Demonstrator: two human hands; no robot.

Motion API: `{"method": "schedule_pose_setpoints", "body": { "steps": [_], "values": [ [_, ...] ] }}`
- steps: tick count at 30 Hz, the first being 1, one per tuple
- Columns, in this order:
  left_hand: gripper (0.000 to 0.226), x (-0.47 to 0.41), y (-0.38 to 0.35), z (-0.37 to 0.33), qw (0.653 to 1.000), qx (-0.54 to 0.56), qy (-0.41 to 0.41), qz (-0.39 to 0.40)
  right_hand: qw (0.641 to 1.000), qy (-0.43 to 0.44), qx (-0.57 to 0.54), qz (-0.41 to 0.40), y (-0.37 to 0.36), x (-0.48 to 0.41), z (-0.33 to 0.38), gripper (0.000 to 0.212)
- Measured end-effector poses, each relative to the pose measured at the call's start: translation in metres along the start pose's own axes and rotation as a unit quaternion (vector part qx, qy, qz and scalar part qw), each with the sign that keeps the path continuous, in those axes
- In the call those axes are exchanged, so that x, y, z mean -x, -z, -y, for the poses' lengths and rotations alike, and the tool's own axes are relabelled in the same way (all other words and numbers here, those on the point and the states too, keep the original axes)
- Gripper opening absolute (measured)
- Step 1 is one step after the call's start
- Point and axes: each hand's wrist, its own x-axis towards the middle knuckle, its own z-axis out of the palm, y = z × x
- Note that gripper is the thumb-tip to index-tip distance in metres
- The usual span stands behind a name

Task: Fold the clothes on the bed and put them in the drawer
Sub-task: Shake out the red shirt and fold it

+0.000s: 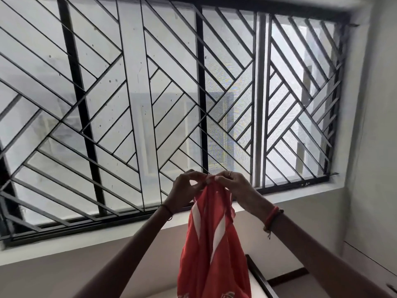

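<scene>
Both the left hand (186, 188) and the right hand (231, 186) pinch the top edge of a thin red white-striped garment (214, 250), hanging unfolded; folding has barely begun, I judge, and no drawer shows.

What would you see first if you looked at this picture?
A thin red cloth with white stripes hangs in the lower middle, pinched at its top edge by the left hand and the right hand close together. Behind it, a big window with a black metal grille of slanted bars fills most of the view.
</scene>
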Motion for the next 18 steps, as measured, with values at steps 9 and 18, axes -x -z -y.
{"method": "schedule_pose_setpoints", "body": {
  "steps": [9, 18],
  "values": [
    [0.012, 0.007, -0.003, -0.002, 0.989, 0.123, 0.05, 0.065, 0.987, -0.099, -0.084, 0.099, 0.014, 0.012, 0.008, 0.01],
    [0.078, 0.042, 0.011, 0.016, 0.933, 0.155, 0.149, 0.289, 0.971, -0.064, -0.221, 0.058, 0.025, 0.032, 0.016, 0.013]
  ]
}}
